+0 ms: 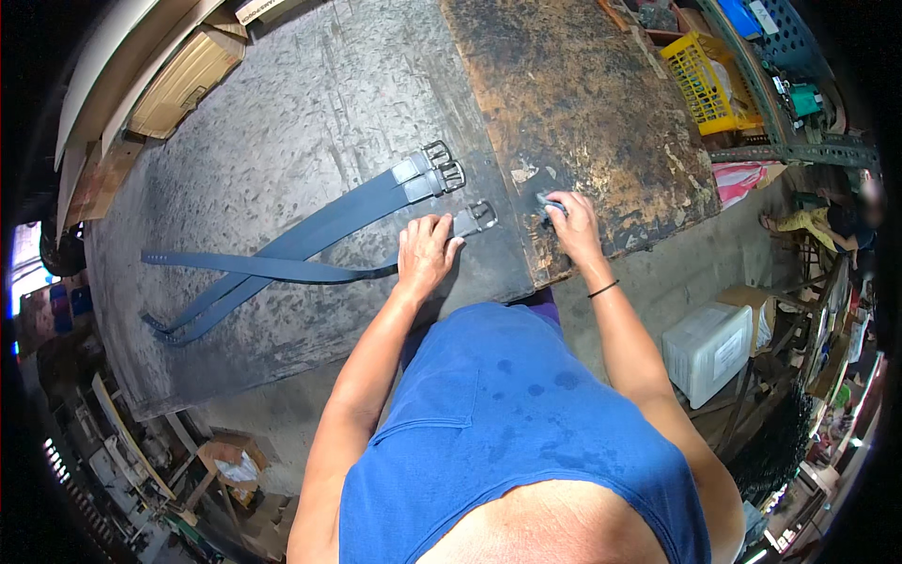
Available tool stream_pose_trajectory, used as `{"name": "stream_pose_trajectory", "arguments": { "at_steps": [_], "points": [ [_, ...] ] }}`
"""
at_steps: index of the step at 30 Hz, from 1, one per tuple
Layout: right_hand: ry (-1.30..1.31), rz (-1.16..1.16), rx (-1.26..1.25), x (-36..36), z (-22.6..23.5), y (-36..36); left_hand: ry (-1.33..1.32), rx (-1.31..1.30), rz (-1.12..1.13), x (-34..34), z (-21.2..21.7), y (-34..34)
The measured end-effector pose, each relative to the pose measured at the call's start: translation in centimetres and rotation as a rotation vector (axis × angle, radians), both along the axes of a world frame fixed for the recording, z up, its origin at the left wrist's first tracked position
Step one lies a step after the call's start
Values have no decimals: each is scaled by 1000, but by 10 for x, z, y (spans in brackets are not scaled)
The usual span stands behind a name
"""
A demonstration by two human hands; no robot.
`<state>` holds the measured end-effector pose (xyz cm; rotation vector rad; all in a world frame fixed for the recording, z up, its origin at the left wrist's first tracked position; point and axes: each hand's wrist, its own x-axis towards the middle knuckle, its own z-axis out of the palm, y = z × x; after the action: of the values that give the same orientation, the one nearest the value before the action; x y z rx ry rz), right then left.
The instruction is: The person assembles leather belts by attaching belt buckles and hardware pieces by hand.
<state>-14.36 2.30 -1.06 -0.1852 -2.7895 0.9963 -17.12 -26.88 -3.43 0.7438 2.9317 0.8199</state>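
Observation:
A dark blue belt [319, 272] lies curved across the worktable. My left hand [427, 252] is over it just behind the metal buckle [483, 215], fingers bent and pressing on the strap. Part of that strap is hidden under the hand. On the brown board to the right, my right hand [576, 226] pinches a small dark rag [550, 201] against a blackened patch. Two more blue belts [334, 224] lie together farther back, crossing beneath the first one. Their dark buckles [440, 167] are side by side at the upper right end.
The worktable [282, 122] has a scuffed grey sheet and a worn brown board [592, 103]. Cardboard boxes [188, 80] line its far left edge. A yellow crate [709, 83] stands at the far right. Below it on the right are a whitish bin [707, 352] and a seated person [827, 226].

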Motion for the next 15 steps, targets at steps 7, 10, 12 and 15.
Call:
{"name": "stream_pose_trajectory", "arguments": {
  "at_steps": [7,10,12,15],
  "points": [
    [105,410,211,-48,-23,-89,15,-9,29,4,-3,4],
    [96,377,315,-52,-26,-75,19,-17,55,2,0,7],
    [91,381,365,-53,-24,-45,6,-17,69,4,0,6],
    [-5,285,307,-60,-15,-33,4,-10,64,3,-1,5]
  ]
}}
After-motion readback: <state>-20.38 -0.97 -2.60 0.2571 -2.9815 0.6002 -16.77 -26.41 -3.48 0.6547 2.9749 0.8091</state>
